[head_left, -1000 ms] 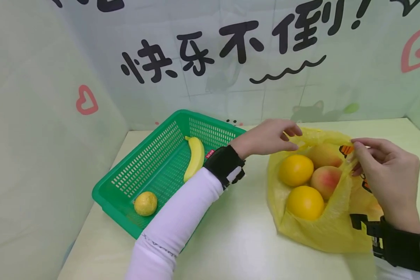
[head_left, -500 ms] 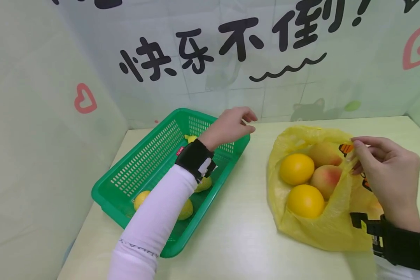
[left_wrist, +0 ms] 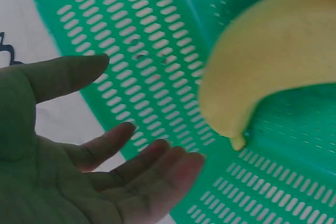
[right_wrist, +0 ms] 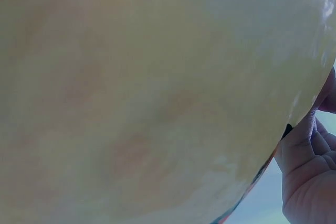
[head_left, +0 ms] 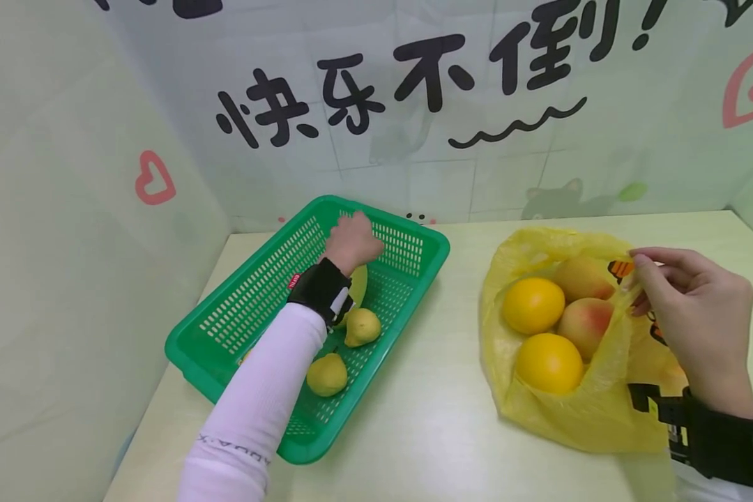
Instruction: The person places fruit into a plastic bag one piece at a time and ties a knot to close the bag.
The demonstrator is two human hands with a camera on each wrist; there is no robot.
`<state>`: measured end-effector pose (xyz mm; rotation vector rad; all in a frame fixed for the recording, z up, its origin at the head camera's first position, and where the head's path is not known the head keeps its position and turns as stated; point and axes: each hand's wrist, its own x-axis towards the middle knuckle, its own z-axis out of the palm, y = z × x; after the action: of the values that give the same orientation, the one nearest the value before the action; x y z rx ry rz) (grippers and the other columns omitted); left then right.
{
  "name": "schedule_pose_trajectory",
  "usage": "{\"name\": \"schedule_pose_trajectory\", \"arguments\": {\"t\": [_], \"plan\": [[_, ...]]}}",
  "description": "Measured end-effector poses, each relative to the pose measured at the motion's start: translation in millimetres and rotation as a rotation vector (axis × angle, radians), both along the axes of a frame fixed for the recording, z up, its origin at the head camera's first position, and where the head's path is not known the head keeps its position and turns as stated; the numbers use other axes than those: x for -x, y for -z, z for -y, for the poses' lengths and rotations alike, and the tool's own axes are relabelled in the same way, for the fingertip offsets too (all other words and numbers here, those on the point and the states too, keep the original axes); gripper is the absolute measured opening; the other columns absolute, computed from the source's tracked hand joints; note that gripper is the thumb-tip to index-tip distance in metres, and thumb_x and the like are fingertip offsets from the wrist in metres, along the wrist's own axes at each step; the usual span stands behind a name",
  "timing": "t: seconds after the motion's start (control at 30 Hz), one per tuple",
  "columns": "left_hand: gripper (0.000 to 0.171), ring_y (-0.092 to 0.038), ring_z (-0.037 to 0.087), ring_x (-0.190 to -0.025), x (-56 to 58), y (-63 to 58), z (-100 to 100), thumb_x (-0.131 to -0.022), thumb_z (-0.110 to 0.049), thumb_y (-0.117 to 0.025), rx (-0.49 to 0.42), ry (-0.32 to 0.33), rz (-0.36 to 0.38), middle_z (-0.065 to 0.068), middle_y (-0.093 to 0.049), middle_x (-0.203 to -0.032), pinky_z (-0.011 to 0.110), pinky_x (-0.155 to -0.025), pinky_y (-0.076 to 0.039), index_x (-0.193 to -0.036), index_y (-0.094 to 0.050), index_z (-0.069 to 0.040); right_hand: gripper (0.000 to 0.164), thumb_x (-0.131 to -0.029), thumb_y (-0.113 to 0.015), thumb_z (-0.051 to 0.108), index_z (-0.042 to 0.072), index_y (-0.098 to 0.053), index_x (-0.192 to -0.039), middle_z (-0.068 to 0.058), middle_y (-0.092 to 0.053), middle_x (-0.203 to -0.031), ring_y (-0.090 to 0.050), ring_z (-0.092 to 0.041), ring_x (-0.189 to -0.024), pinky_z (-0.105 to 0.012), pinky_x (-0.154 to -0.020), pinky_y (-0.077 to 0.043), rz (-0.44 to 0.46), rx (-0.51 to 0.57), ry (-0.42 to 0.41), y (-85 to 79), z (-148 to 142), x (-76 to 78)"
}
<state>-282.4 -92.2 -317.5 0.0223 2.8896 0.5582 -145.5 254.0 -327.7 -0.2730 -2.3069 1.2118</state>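
My left hand (head_left: 353, 242) is over the far end of the green basket (head_left: 304, 453), above a yellow banana (head_left: 359, 284). In the left wrist view, the left hand (left_wrist: 105, 166) has thumb and fingers apart, holding nothing, beside the banana's (left_wrist: 273, 45) stem end. My right hand (head_left: 703, 314) pinches the edge of a yellow plastic bag (head_left: 583, 425) between thumb and fingers. Inside the bag lie two oranges (head_left: 533, 305), a peach (head_left: 585, 326) and a yellow fruit with a red blush (head_left: 580, 277). The bag (right_wrist: 157, 77) fills most of the right wrist view.
Two yellow pears (head_left: 362, 328) lie in the basket along its right side. My left forearm (head_left: 251, 404) crosses the basket and hides most of a round yellow fruit. A printed cloth wall (head_left: 414, 181) stands behind the pale table (head_left: 433, 390).
My left hand has moved left, away from the bag's mouth and over the basket to the banana. The right hand still pinches the bag in the same place.
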Motion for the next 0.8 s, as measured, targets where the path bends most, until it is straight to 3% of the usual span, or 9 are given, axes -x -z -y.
{"name": "schedule_pose_trajectory", "arguments": {"t": [0.1, 0.13, 0.27, 0.47, 0.6, 0.8], "plan": [[0.054, -0.055, 0.039, -0.111, -2.1, 8.2, 6.6, -0.099, -0.022, -0.050, 0.084, -0.025, 0.064, 0.028, -0.049, -0.133, 0.044, -0.088, -0.049, -0.142, -0.037, 0.007, 0.025, -0.095, -0.064, 0.024, 0.003, -0.069, -0.108, 0.029, -0.058, -0.063, -0.053, 0.002, -0.046, -0.009, -0.049, -0.045, 0.003, 0.003, 0.003, 0.2, -0.7, -0.1], [0.051, -0.057, 0.037, -0.107, -2.9, 11.2, 8.4, -0.099, -0.023, -0.050, 0.107, -0.021, 0.083, 0.027, -0.052, -0.130, 0.041, -0.085, -0.050, -0.140, -0.041, 0.007, 0.025, -0.095, -0.064, 0.024, 0.003, -0.069, -0.108, 0.029, -0.058, -0.063, -0.053, 0.002, -0.046, -0.009, -0.049, -0.045, 0.003, 0.006, 0.003, 0.0, -0.7, -0.1], [0.039, -0.056, 0.026, -0.083, -4.0, 23.7, 14.2, -0.098, -0.023, -0.053, 0.153, -0.010, 0.113, 0.017, -0.062, -0.103, 0.031, -0.065, -0.044, -0.125, -0.054, 0.006, 0.023, -0.095, -0.065, 0.023, 0.004, -0.070, -0.107, 0.027, -0.059, -0.064, -0.054, 0.001, -0.046, -0.009, -0.049, -0.046, -0.003, 0.020, 0.003, -0.6, -0.2, 0.2], [0.019, -0.050, 0.020, -0.072, -3.9, 32.6, 17.7, -0.094, -0.019, -0.059, 0.145, -0.043, 0.149, 0.007, -0.052, -0.082, 0.028, -0.057, -0.040, -0.098, -0.060, 0.000, 0.024, -0.095, -0.065, 0.023, 0.003, -0.070, -0.108, 0.027, -0.059, -0.064, -0.053, 0.001, -0.047, -0.009, -0.050, -0.046, -0.004, 0.019, 0.004, -0.7, -0.1, 0.8], [0.016, -0.051, 0.019, -0.069, -6.0, 32.4, 15.6, -0.091, -0.018, -0.065, 0.150, -0.055, 0.209, 0.006, -0.054, -0.081, 0.026, -0.054, -0.041, -0.084, -0.063, -0.003, 0.025, -0.095, -0.065, 0.023, 0.002, -0.070, -0.108, 0.027, -0.058, -0.064, -0.053, 0.001, -0.047, -0.009, -0.050, -0.046, 0.001, 0.017, 0.006, -0.7, -0.6, 0.4], [0.021, -0.056, 0.019, -0.074, -9.9, 30.1, 9.4, -0.088, -0.020, -0.073, 0.216, -0.072, 0.268, 0.008, -0.060, -0.092, 0.026, -0.056, -0.045, -0.094, -0.065, -0.003, 0.026, -0.095, -0.065, 0.023, 0.002, -0.070, -0.109, 0.028, -0.058, -0.065, -0.053, 0.002, -0.046, -0.008, -0.051, -0.046, -0.002, 0.008, 0.013, -0.9, -1.4, 0.2]]}}
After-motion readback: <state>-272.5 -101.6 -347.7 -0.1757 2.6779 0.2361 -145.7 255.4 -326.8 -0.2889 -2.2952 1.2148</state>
